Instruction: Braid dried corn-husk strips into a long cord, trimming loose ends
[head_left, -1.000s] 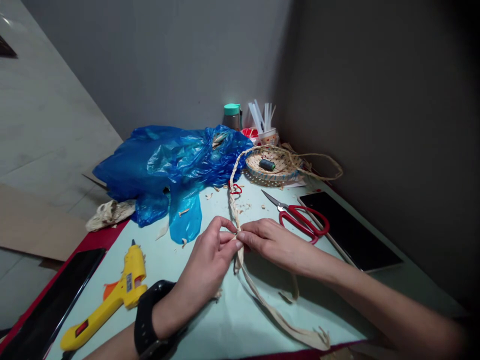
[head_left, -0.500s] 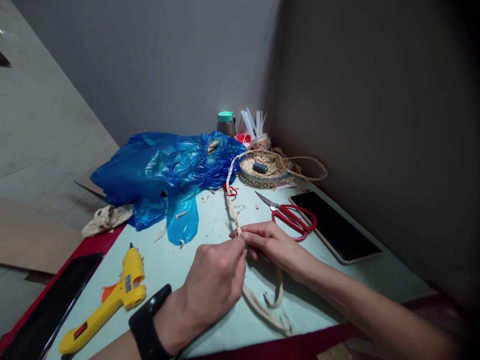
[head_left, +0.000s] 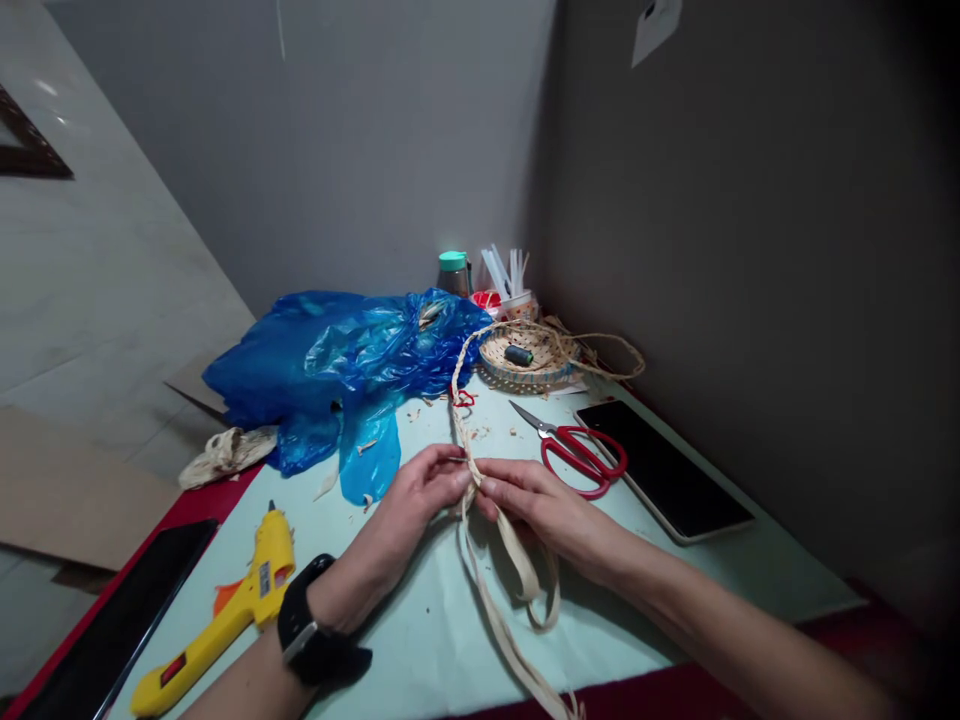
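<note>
Braided straw cord (head_left: 460, 430) runs above the middle of the bench (head_left: 420, 630), its far part looped over the woven basket (head_left: 517, 378). Left hand (head_left: 416, 497) and right hand (head_left: 551, 503): each grip pinches the cord's near part between thumb and fingers, side by side. Loose strands (head_left: 517, 555) trail below toward the near edge. Red-handled scissors (head_left: 559, 433) lie to the right; yellow glue gun (head_left: 262, 580), left.

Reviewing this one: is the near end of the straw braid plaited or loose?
Loose: separate strips trail below the left hand and right hand, while the braid beyond them looks plaited.
</note>
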